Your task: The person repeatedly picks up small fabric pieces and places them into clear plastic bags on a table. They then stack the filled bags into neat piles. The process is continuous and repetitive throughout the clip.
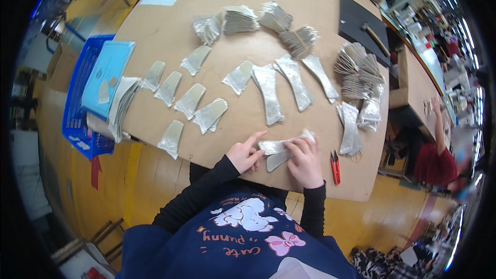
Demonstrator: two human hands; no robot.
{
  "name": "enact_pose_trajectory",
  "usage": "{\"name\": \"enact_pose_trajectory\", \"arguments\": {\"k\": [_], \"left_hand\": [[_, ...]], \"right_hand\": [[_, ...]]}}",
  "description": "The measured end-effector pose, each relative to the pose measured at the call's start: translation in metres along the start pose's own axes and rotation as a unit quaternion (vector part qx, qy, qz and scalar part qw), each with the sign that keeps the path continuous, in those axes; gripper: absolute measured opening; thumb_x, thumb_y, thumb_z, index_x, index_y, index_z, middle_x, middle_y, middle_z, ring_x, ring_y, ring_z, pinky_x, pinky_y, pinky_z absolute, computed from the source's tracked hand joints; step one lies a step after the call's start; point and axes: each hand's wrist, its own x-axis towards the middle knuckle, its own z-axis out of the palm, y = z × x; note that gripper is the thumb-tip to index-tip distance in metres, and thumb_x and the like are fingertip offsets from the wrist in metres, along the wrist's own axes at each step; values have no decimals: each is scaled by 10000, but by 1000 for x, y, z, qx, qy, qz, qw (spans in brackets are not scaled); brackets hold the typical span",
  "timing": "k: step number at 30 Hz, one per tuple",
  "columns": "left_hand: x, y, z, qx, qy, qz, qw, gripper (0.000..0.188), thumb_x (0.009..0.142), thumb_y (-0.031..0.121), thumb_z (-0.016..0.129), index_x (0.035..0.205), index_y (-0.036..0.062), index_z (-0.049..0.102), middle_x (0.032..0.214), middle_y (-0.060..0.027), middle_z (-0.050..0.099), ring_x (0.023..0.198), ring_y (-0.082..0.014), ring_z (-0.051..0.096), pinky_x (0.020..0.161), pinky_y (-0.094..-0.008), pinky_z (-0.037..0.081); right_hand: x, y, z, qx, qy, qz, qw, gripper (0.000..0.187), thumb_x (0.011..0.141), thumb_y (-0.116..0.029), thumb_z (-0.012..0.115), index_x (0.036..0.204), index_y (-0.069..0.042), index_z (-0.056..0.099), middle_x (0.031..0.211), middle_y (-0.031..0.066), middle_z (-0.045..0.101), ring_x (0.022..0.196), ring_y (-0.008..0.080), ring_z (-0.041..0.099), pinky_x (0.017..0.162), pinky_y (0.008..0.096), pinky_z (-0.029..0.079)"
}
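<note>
The silvery piece (274,147) in hand is thin and shiny, its skin finely creased, with a smooth, duller grey flap (277,162) showing below it. It lies near the middle of the table's (320,130) near edge. Its long axis runs roughly along that edge, the right end tipped a little toward the far side; the flap slants from the right hand (306,159) down leftward to the near edge.

The right hand's fingers are bent and closed over the right part of the piece. The left hand (245,155) is half open at the left end, forefinger stretched out, the other fingers curled; whether it grips, I cannot tell.

Just right of the right hand lie red-handled snips (336,168), blades toward the far edge. Beyond the hands, long waisted silvery strips (267,95) point mostly away from the near edge. Toward the left edge are wrinkled, tapered pieces (189,101) with smooth, rounded beige ends. Ridged, layered bundles (240,20) stand farther back. A flat black board (359,23) lies by the right edge.
</note>
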Motion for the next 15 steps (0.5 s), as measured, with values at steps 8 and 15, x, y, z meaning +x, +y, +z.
{"name": "enact_pose_trajectory", "arguments": {"k": [8, 15], "left_hand": [[-14, -32, 5, 218, 131, 240, 937, 420, 973, 189, 582, 1387, 184, 512, 646, -95, 639, 549, -259, 652, 512, -372, 521], [-5, -29, 7, 198, 160, 227, 940, 364, 954, 125, 610, 1317, 142, 589, 664, -60, 669, 587, -208, 680, 545, -318, 532]], "right_hand": [[-16, 9, -4, 17, 56, 15, 998, 283, 778, -81, 735, 1053, -98, 667, 943, 51, 593, 983, 255, 572, 1174, 552, 236], [-20, -5, -16, 160, 132, 3, 978, 163, 750, 8, 704, 887, -49, 635, 843, 53, 626, 781, 239, 621, 1068, 454, 352]]}}
